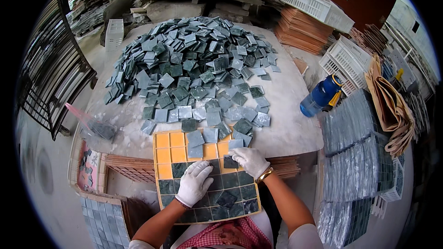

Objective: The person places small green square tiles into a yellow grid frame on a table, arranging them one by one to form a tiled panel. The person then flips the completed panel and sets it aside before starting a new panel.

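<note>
Stone table (pixel 295 124) w/ green tile heap (pixel 194 60); gloved hands on yellow grid tray (pixel 162 157).

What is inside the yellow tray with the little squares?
The yellow grid tray holds dark green stone tiles in its lower rows; upper-left cells show bare yellow. Loose grey tiles lie across the top. Both gloved hands cover some cells.

Tile heap (pixel 196 60) blocks tabletop (pixel 290 124) beyond yellow grid tray (pixel 164 154); bare strip right of heap, up to blue bottle (pixel 320 96).
</note>
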A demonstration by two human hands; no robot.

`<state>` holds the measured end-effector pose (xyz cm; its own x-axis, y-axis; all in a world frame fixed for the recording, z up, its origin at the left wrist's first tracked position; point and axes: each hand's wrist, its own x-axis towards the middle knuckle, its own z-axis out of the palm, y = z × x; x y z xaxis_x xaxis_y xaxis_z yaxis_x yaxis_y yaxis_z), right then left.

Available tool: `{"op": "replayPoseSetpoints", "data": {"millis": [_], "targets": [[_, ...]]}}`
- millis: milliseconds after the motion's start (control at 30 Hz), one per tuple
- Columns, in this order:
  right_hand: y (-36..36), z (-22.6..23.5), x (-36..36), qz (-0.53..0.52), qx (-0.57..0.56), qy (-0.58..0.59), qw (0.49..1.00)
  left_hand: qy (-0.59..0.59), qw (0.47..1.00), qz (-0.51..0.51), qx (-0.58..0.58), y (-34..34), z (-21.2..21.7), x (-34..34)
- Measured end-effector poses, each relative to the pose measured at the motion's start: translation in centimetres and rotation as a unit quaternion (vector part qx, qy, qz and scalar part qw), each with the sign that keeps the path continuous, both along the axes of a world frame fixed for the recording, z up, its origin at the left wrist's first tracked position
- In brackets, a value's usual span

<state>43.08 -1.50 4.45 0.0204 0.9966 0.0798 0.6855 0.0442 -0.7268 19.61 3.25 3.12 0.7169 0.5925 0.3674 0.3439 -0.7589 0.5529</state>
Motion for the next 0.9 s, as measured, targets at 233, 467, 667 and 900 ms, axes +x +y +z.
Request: {"op": "replayPoseSetpoints", "data": {"millis": [233, 467, 667, 900], "targets": [[-0.1, -1.5, -1.4, -0.004, 0.018, -0.139, 0.990, -0.006, 0.999, 0.035, -0.005, -0.1, 0.5, 1.9], [-1.2, -0.9, -0.2, -0.030, 0.057, -0.109, 0.992, 0.014, 0.999, 0.039, 0.020, -0.5, -0.2, 3.0], [1.1, 2.7, 0.5, -0.050, -0.015, -0.300, 0.953, 0.053, 0.995, 0.028, 0.077, 0.0, -0.4, 5.8], [1.7, 2.5, 0.8, -0.060, -0.054, -0.325, 0.942, 0.087, 0.995, 0.023, 0.050, 0.2, -0.8, 5.5]]}}
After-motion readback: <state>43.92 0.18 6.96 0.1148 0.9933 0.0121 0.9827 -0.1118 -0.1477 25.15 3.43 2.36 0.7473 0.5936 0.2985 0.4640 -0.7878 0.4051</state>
